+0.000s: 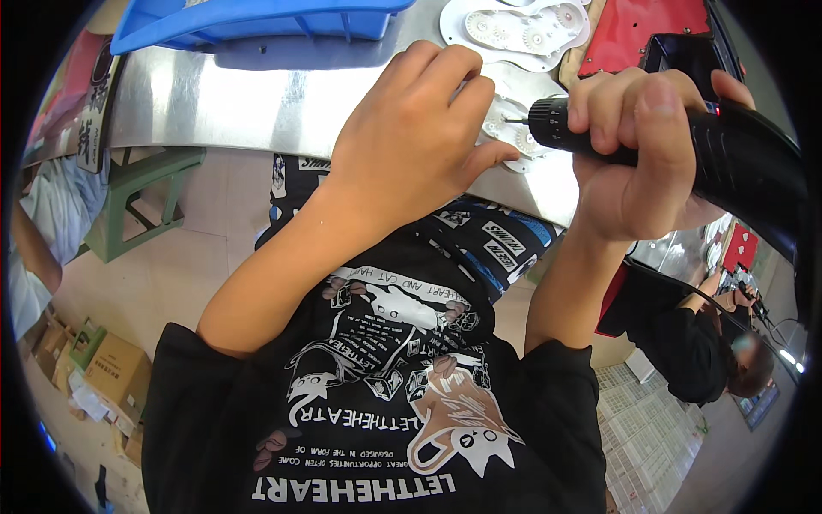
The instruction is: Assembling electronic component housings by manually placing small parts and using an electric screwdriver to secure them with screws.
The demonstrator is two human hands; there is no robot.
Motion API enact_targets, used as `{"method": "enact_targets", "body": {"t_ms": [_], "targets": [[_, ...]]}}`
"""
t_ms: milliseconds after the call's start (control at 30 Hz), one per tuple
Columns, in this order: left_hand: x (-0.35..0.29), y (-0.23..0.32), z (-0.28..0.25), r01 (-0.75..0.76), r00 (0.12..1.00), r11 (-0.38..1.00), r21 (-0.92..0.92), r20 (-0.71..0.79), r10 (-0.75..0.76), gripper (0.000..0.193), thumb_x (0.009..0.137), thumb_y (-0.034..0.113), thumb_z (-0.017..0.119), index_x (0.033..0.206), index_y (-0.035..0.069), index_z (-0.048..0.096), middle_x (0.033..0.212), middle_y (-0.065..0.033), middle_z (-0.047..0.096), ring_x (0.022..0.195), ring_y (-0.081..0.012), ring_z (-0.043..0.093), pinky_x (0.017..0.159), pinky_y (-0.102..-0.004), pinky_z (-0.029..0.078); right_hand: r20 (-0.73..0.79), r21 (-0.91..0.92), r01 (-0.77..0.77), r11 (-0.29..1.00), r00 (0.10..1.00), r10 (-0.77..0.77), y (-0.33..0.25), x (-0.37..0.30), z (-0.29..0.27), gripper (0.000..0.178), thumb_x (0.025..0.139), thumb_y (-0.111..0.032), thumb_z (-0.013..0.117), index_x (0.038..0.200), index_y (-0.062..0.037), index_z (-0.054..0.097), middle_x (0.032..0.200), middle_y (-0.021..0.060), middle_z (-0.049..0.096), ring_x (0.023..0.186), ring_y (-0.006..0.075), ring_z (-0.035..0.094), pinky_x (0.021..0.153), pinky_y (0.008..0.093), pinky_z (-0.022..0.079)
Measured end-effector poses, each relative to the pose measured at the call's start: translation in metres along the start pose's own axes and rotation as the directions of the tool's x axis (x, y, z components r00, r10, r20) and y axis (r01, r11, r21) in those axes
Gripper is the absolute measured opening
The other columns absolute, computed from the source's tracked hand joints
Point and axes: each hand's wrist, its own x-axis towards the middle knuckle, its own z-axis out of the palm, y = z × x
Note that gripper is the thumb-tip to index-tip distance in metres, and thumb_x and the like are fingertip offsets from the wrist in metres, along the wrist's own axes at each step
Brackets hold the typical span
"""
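Over the white geared housing (521,144) on the bench (282,94), the right hand (642,146) grips a black screwdriver (745,163) whose bit (519,121) could slip if the left hand (411,128), its hold unclear, steadies poorly

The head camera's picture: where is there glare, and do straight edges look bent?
In the head view, bright white glare streaks the smooth silver metal table below the blue plastic bin; in the same head view, the table's near edge curves down at far left.
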Motion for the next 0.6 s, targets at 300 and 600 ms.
{"method": "enact_targets", "body": {"t_ms": [300,600], "targets": [[0.004,0.007,-0.007,-0.018,0.998,0.998,0.054,0.056,0.015,0.053,0.069,0.027,0.091,0.106,-0.003,0.068,0.112,-0.0137,0.062,0.097,-0.0336,0.060,0.084,-0.0410,0.052,-0.093,-0.227,0.164,0.960,0.978,-0.189,-0.067,0.055,-0.050,0.027,0.090,-0.019,0.053,0.067,-0.0135,0.041,0.063,-0.0005,0.036,0.060,0.0130,0.043,0.062,0.0352,0.040],[0.010,0.014,-0.004,-0.026,0.993,0.999,0.038,0.113,0.021,0.055,0.071,0.023,0.091,0.111,-0.005,0.067,0.114,-0.0149,0.062,0.099,-0.0335,0.059,0.087,-0.0422,0.051,-0.039,-0.177,0.496,0.850,0.860,-0.509,-0.051,0.124,-0.163,0.023,0.097,-0.020,0.059,0.088,0.0019,0.059,0.067,0.0068,0.049,0.062,0.0190,0.053,0.070,0.0401,0.050]]}}
